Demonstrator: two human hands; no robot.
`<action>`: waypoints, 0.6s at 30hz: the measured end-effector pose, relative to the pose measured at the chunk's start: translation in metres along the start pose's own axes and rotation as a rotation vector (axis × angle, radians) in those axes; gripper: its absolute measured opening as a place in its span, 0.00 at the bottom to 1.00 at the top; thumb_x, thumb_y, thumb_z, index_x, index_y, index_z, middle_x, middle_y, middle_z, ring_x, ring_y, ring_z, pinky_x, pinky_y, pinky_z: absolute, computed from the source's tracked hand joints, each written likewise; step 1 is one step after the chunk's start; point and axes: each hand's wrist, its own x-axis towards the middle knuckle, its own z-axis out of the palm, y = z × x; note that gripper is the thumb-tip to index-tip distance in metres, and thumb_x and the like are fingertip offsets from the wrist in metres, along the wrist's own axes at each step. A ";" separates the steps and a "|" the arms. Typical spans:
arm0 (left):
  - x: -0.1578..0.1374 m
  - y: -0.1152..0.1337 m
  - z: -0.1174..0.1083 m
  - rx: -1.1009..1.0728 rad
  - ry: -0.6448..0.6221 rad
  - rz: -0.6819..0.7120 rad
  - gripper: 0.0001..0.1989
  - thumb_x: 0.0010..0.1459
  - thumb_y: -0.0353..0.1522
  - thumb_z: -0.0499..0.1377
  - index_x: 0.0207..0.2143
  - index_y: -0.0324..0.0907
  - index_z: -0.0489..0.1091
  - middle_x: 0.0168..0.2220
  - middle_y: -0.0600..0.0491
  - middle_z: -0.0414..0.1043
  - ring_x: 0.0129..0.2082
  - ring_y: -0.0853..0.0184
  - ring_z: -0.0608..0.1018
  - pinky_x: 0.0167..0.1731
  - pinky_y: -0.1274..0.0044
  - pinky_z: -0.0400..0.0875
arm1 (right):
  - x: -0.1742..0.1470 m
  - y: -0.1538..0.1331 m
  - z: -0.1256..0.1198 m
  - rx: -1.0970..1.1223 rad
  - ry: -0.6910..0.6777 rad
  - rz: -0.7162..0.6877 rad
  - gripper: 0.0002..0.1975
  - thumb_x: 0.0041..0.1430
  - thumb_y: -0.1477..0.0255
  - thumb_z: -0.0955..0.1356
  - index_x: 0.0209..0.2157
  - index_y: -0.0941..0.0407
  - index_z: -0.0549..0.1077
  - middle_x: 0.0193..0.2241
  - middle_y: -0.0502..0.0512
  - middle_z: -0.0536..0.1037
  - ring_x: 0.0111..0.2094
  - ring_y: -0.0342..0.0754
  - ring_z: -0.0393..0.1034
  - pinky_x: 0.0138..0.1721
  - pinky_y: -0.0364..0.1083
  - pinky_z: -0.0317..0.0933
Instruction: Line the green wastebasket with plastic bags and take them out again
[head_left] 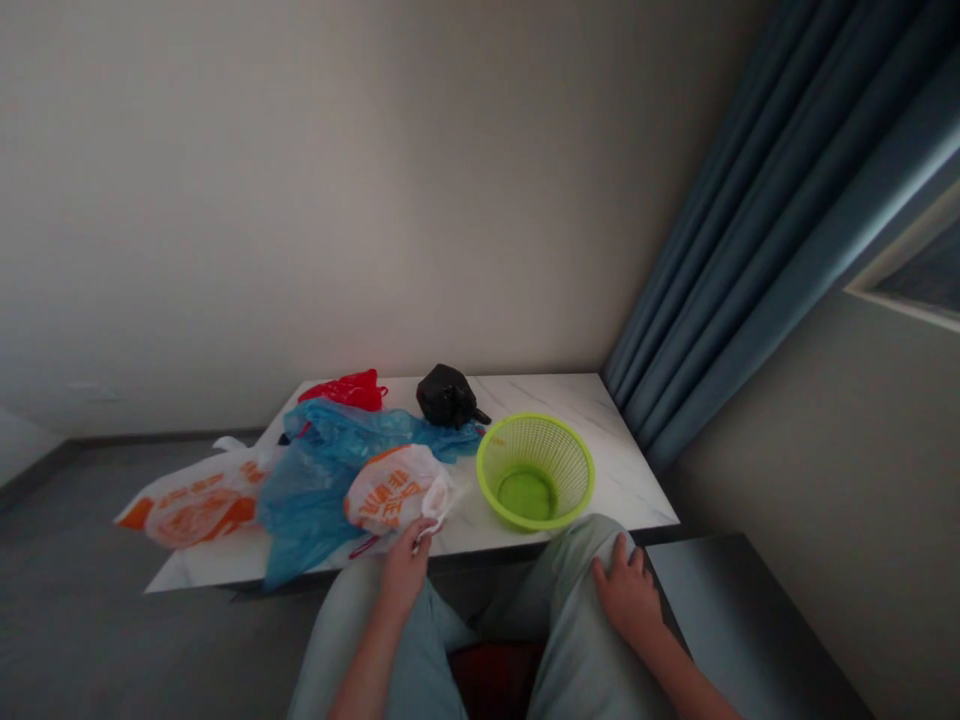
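Note:
My left hand (pixel 406 565) is at the table's front edge, its fingers closed on the gathered end of a white plastic bag (pixel 394 488) with orange print. That bag lies puffed up on the table, partly over a crumpled blue plastic bag (pixel 315 500). My right hand (pixel 628 592) rests on my right knee, fingers spread, holding nothing. A green plastic basket (pixel 536 470) with a perforated wall stands upright to the right of the white bag; no contents show in it.
On the marble-patterned table (pixel 630 460) also lie a knotted black bag (pixel 446 395), a red bag (pixel 352 390) and another white-and-orange bag (pixel 206 500) hanging past the left edge. A wall is behind; a blue curtain (pixel 742 220) hangs at right.

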 end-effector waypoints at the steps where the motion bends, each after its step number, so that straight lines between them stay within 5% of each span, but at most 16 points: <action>1: -0.002 0.000 0.003 0.011 -0.034 0.005 0.16 0.52 0.40 0.56 0.38 0.42 0.77 0.45 0.46 0.80 0.50 0.53 0.79 0.52 0.60 0.71 | 0.000 0.000 0.000 0.003 0.005 0.009 0.39 0.67 0.55 0.56 0.71 0.64 0.46 0.65 0.82 0.55 0.57 0.72 0.66 0.53 0.64 0.61; 6: -0.014 -0.002 0.012 0.040 -0.131 0.073 0.23 0.57 0.37 0.55 0.55 0.43 0.70 0.56 0.45 0.73 0.57 0.56 0.74 0.58 0.61 0.67 | -0.002 0.001 0.001 0.031 0.018 0.013 0.40 0.66 0.53 0.56 0.71 0.63 0.47 0.64 0.81 0.56 0.58 0.73 0.65 0.52 0.64 0.61; 11: -0.009 0.002 0.001 0.080 0.150 0.160 0.29 0.58 0.31 0.55 0.63 0.41 0.59 0.59 0.41 0.65 0.56 0.58 0.73 0.54 0.64 0.71 | 0.002 0.005 0.000 0.051 0.000 0.037 0.40 0.65 0.53 0.56 0.70 0.63 0.47 0.64 0.81 0.56 0.58 0.72 0.64 0.54 0.64 0.59; 15: 0.008 -0.001 -0.024 0.324 0.381 -0.031 0.33 0.57 0.31 0.57 0.64 0.34 0.54 0.58 0.36 0.61 0.56 0.51 0.70 0.51 0.61 0.71 | 0.005 0.012 0.003 0.041 0.012 0.026 0.40 0.65 0.53 0.56 0.70 0.65 0.47 0.64 0.81 0.57 0.57 0.73 0.65 0.53 0.63 0.61; 18: 0.023 -0.007 -0.038 0.520 0.340 -0.218 0.36 0.57 0.37 0.60 0.63 0.34 0.53 0.56 0.36 0.63 0.54 0.45 0.70 0.47 0.58 0.71 | 0.005 0.016 0.004 0.027 0.022 0.032 0.40 0.65 0.53 0.56 0.70 0.64 0.47 0.63 0.81 0.58 0.56 0.73 0.67 0.52 0.63 0.62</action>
